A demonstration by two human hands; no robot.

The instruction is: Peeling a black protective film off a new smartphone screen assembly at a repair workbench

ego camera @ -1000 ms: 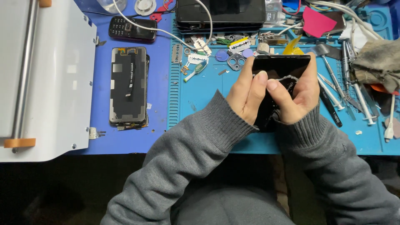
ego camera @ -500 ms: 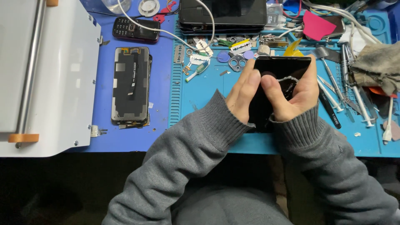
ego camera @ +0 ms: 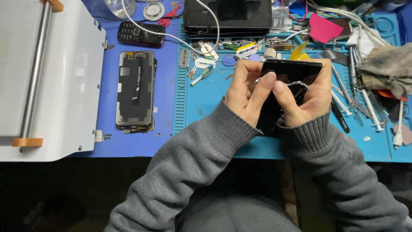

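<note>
A single head-worn view looks almost straight down on a workbench from above the person's lap, close enough that both grey sleeves fill the lower half. The far bench edge lies at the top, the person's body at the bottom. The hands (ego camera: 279, 92) sit just right of centre over a blue mat (ego camera: 201, 107); a white machine (ego camera: 64, 86) cuts the left edge. No second view shares the scene.

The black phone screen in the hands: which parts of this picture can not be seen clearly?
- Head view: black phone screen, its middle and lower end covered by the left hand and right hand.
- What the fingertips pinch: too small to tell.
- Black device at the top: cut off by the edge.
- White machine: cut off at the left edge.
</note>
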